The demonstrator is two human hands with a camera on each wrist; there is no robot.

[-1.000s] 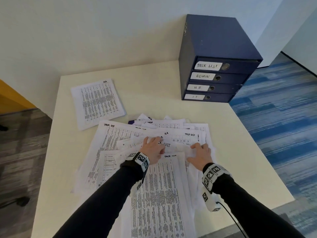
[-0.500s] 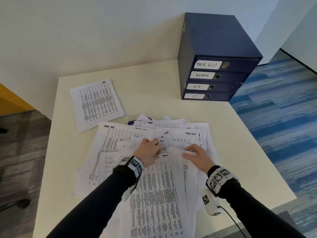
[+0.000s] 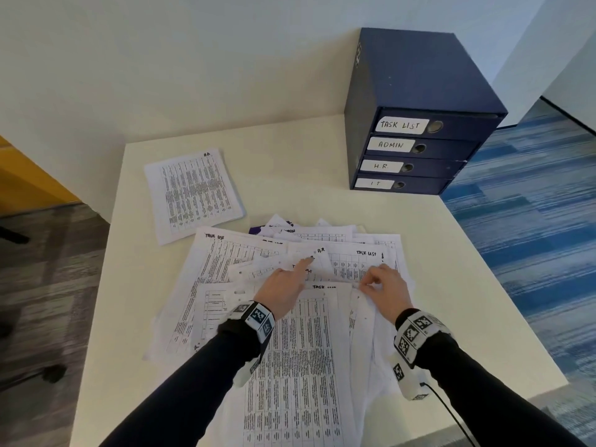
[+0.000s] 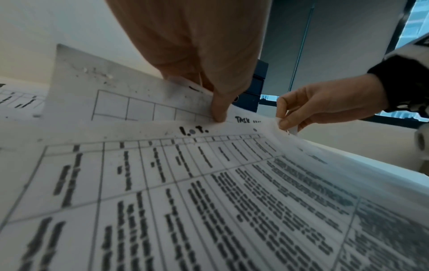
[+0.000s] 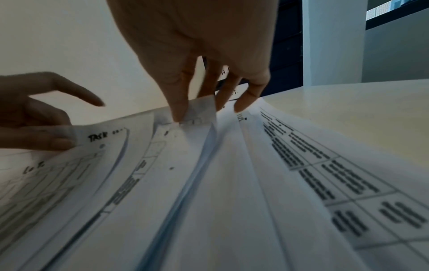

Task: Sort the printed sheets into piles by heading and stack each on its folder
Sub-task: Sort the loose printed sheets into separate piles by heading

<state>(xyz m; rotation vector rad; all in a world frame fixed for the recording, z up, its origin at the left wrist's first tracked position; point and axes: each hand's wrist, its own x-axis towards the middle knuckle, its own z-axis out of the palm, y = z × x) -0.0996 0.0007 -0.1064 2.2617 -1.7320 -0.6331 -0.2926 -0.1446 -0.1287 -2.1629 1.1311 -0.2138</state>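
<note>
A loose heap of printed sheets [image 3: 290, 317] covers the near half of the white table [image 3: 290, 162]. Handwritten headings such as TASK LIST and H.R. show on them. My left hand [image 3: 292, 279] is in the middle of the heap, index finger stretched forward, thumb and fingers pinching the top edge of a sheet [image 5: 102, 135] headed TASK. My right hand [image 3: 371, 282] pinches the raised corner of another sheet [image 5: 199, 110] just to its right. One separate pile [image 3: 193, 195] lies at the back left. The folders stand in a blue box [image 3: 419, 91], labelled TASK LIST, ADMIN, H.R. and IT.
The box of folders fills the table's back right corner. Bare tabletop lies between the box and the heap, and along the left edge. The table's right edge drops to blue carpet [image 3: 532, 253]. A white wall [image 3: 193, 59] runs behind.
Both hands were lying on the heap; now the right hand has lifted a sheet corner in a pinch and the left has taken a sheet's edge, its index finger stretched out.
</note>
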